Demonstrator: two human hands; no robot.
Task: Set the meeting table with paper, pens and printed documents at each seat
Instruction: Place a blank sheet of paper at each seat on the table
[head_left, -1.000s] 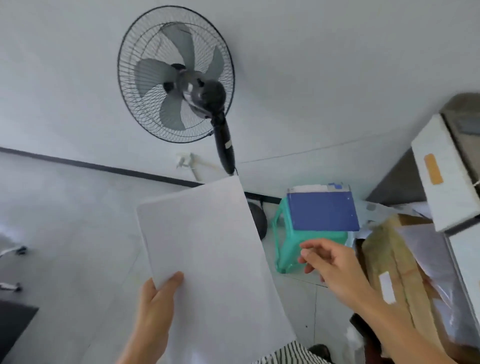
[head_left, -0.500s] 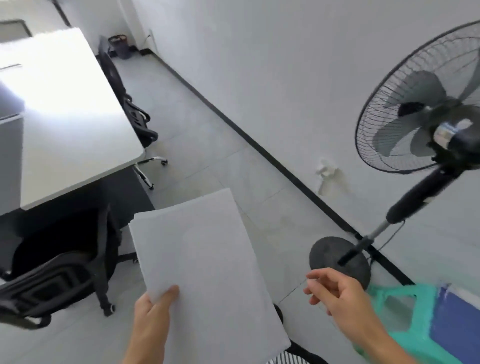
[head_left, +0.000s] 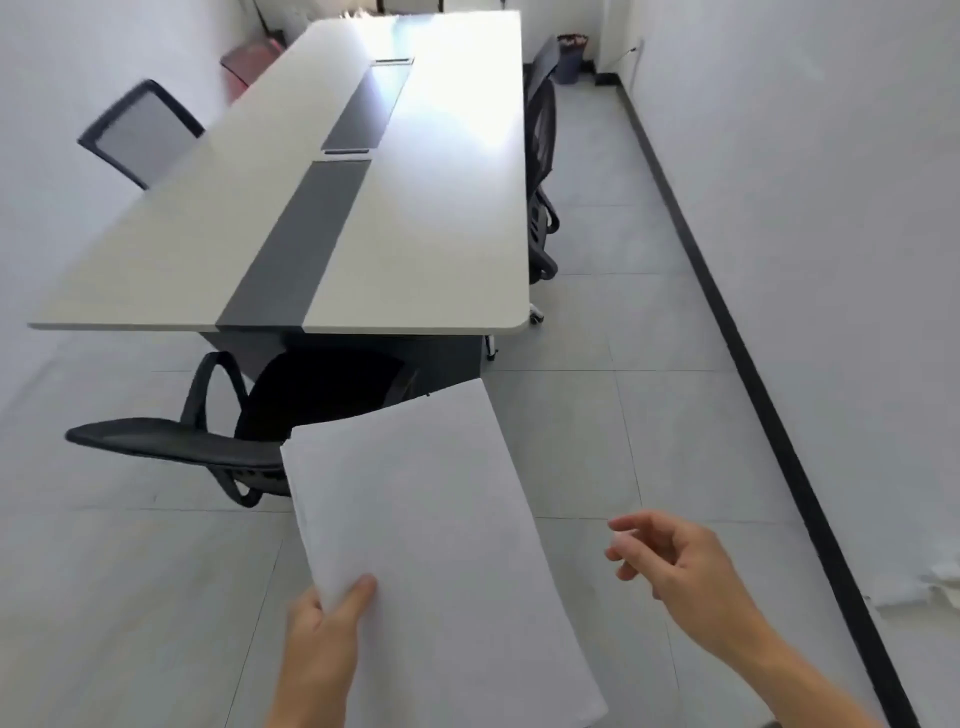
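Observation:
My left hand (head_left: 322, 629) grips a stack of white paper (head_left: 431, 535) at its lower left edge, thumb on top, and holds it out in front of me above the floor. To the right of the stack hovers my right hand (head_left: 675, 566), fingers loosely curled and holding nothing, not touching the paper. Ahead stands the long white meeting table (head_left: 426, 249) with a dark grey strip down its middle; its top is bare. No pens or printed documents are in view.
A black office chair (head_left: 218, 441) stands at the table's near end, just beyond the paper. More chairs sit along the right side (head_left: 540, 171) and at the left (head_left: 140, 130). A bin (head_left: 571, 57) stands in the far corner. White walls with a black skirting line (head_left: 769, 395) close in both sides.
My view has swung left, away from the fan and stool, onto the meeting table. My left hand keeps its grip on the paper; my right hand stays free beside it.

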